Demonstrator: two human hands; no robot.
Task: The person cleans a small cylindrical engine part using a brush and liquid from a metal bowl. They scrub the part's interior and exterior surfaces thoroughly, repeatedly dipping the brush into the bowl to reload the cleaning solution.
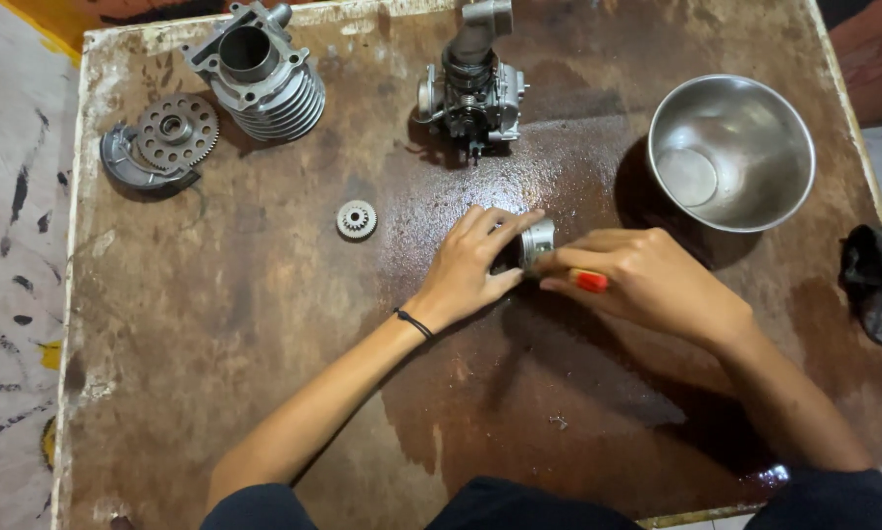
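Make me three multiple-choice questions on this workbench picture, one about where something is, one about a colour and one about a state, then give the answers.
1. Where does the small gear lie?
A. left of the left hand
B. inside the steel bowl
C. on the finned cylinder

2. What colour is the tool handle in the right hand?
A. blue
B. red
C. green

3. How is the steel bowl?
A. upside down
B. full of parts
C. upright and empty

Answers: 1 A, the gear lies alone on the table beside that hand. 2 B, a red tip shows under the fingers. 3 C, its bare inside faces up.
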